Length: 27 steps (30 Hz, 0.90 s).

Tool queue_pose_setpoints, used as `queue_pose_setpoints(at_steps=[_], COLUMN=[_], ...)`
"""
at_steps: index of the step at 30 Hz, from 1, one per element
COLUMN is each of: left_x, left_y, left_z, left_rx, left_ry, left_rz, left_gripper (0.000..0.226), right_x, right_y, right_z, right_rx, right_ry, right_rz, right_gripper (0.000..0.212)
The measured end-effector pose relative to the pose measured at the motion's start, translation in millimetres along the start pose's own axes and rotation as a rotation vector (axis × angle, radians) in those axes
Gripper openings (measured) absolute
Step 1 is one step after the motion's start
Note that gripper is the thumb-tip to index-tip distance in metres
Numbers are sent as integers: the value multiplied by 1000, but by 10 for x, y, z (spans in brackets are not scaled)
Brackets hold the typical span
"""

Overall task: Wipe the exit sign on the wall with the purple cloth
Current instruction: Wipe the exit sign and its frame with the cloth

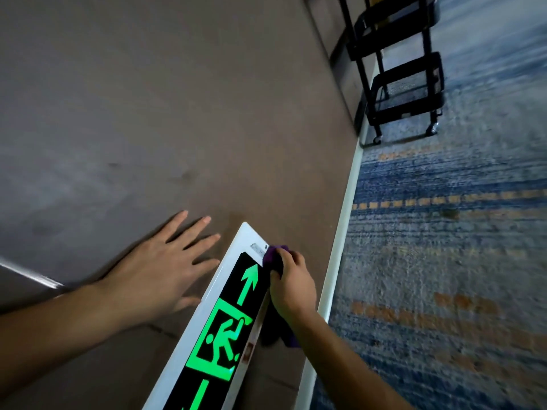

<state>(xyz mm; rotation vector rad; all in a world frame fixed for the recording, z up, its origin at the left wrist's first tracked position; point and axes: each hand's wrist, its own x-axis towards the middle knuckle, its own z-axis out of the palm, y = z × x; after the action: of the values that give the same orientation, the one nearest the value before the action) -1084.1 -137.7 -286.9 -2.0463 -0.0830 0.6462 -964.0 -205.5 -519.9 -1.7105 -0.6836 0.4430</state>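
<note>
While the right hand (pixel 291 284) is closed around the bunched purple cloth (pixel 275 255), pressing it on the exit sign (pixel 233 315) at its far corner, the loose tail trailing below the wrist could drag off the frame, so a stroke may miss the black panel. The left hand (pixel 159 269) lies open and flat on the wall (pixel 177 113) just beside the sign. Mounted low near the baseboard (pixel 344 226), the sign runs lengthwise along it, arrow pointing toward the black cart (pixel 402 72).
</note>
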Motion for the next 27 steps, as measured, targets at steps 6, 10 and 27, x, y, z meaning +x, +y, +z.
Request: queue_pose_setpoints(at_steps=[6, 10, 27], left_x=[26, 37, -96], left_y=[-44, -47, -88], left_z=[0, -43, -147], left_rx=[1, 1, 1], left_ry=[4, 9, 79], left_rz=[31, 30, 7], left_gripper=[79, 79, 72], right_x=[47, 60, 132], right_y=[105, 214, -546], right_z=[76, 126, 172], right_rx=[1, 30, 163], right_ry=[4, -7, 207], right_rz=[31, 130, -76], right_gripper=[49, 48, 45])
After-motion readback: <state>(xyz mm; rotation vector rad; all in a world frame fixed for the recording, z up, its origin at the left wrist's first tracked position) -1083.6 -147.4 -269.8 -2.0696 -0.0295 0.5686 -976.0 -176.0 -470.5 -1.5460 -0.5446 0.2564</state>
